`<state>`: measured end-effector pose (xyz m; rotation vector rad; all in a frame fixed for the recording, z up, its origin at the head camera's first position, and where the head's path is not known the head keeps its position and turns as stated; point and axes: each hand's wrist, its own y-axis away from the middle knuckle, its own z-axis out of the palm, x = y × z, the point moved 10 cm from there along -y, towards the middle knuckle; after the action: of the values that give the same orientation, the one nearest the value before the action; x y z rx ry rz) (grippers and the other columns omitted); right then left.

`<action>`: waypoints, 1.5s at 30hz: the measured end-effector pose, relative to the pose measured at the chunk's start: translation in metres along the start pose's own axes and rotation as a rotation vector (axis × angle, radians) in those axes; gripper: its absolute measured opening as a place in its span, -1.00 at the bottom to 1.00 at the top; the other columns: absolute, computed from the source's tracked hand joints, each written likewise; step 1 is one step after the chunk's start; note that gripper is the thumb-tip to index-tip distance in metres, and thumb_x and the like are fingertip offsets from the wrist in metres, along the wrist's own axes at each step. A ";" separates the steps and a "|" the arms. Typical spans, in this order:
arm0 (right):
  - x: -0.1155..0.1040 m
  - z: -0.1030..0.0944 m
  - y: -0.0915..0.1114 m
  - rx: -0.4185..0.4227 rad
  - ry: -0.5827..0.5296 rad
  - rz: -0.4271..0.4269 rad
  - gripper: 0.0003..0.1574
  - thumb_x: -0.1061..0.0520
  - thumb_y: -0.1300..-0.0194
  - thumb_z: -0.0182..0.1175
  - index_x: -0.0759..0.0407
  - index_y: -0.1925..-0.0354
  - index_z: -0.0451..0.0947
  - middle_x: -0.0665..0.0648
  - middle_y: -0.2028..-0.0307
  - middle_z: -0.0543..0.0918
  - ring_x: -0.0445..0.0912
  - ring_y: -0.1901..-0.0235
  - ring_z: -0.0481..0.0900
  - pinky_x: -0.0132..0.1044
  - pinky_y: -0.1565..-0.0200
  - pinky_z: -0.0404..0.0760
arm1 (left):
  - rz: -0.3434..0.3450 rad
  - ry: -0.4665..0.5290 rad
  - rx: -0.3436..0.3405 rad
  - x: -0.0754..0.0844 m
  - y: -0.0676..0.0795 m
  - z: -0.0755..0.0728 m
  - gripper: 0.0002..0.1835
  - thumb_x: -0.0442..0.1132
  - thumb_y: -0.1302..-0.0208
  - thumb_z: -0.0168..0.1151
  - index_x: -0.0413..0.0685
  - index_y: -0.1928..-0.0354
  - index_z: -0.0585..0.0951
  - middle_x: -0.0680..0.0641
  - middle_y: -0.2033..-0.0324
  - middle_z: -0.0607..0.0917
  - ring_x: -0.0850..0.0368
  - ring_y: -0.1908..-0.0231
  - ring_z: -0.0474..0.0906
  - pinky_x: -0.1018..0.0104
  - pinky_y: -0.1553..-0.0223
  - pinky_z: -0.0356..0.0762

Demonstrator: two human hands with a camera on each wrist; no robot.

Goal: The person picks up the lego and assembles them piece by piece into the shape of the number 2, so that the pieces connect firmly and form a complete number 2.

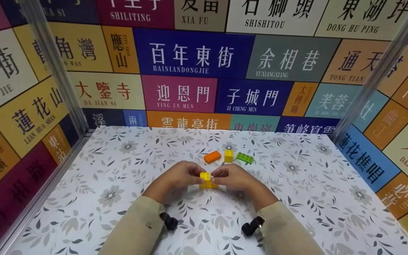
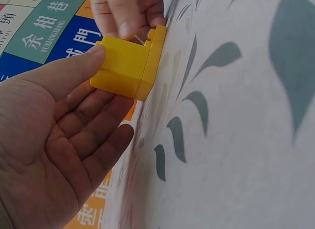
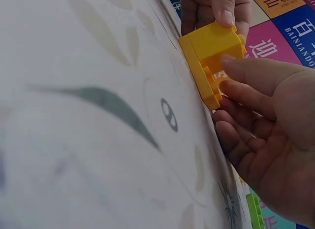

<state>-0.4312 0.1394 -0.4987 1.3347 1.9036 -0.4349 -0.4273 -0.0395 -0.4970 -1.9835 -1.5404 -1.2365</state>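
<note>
Two joined yellow toy bricks stand low over the patterned tabletop between the hands: a taller brick point(image 2: 120, 61) on one end of a flatter studded base brick point(image 3: 199, 71). The left hand point(image 1: 184, 173) pinches the taller brick, thumb on its near face and fingers behind it. From the other side, the right hand point(image 1: 235, 176) holds the stepped side, its thumb tip at the taller brick and its index fingertip by the base's bare studs. The right hand's other fingers are loosely bent beneath, as the right wrist view shows.
Beyond the hands lie an orange brick point(image 1: 212, 157), another yellow brick point(image 1: 228, 156) and a green brick point(image 1: 244, 158) in a row. The white tabletop point(image 1: 83, 198) has a leaf print. Sign-covered walls point(image 1: 193, 53) and metal posts point(image 1: 377, 63) enclose it.
</note>
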 end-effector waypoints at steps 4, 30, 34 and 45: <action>0.004 -0.009 -0.003 0.065 -0.051 0.045 -0.60 -0.14 -0.43 0.41 -0.11 -0.16 0.76 -0.03 -0.05 0.79 -0.05 -0.09 0.70 0.04 -0.28 0.64 | 0.001 0.010 0.006 0.000 0.001 0.000 -0.77 -0.04 -0.31 0.55 0.33 0.02 0.78 0.12 0.12 0.78 0.07 0.08 0.66 0.18 0.01 0.65; 0.008 -0.036 -0.041 0.244 -0.077 0.143 -0.30 0.04 -0.46 0.37 -0.02 -0.49 0.48 0.19 -0.49 0.51 0.16 -0.50 0.46 0.10 -0.49 0.49 | -0.010 0.019 -0.001 0.001 0.002 0.000 -0.77 -0.04 -0.31 0.56 0.36 0.02 0.79 0.12 0.12 0.78 0.07 0.07 0.66 0.14 -0.05 0.64; 0.010 -0.033 -0.045 0.240 -0.070 0.152 -0.31 0.07 -0.45 0.38 -0.02 -0.48 0.49 0.17 -0.45 0.55 0.14 -0.47 0.50 0.09 -0.49 0.49 | 0.005 0.002 0.006 0.001 0.001 0.000 -0.77 -0.04 -0.31 0.55 0.34 0.01 0.79 0.11 0.14 0.78 0.07 0.11 0.65 0.18 0.03 0.65; 0.016 -0.027 -0.052 0.238 -0.089 0.197 -0.35 0.16 -0.43 0.39 -0.05 -0.44 0.55 0.12 -0.36 0.65 0.04 -0.32 0.64 -0.04 -0.33 0.66 | -0.023 0.015 -0.016 -0.001 0.000 0.000 -0.78 -0.04 -0.31 0.55 0.38 0.04 0.78 0.12 0.12 0.78 0.06 0.09 0.66 0.17 0.04 0.64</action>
<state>-0.4911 0.1466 -0.5005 1.6120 1.6673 -0.6245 -0.4271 -0.0403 -0.4974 -1.9673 -1.5556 -1.2741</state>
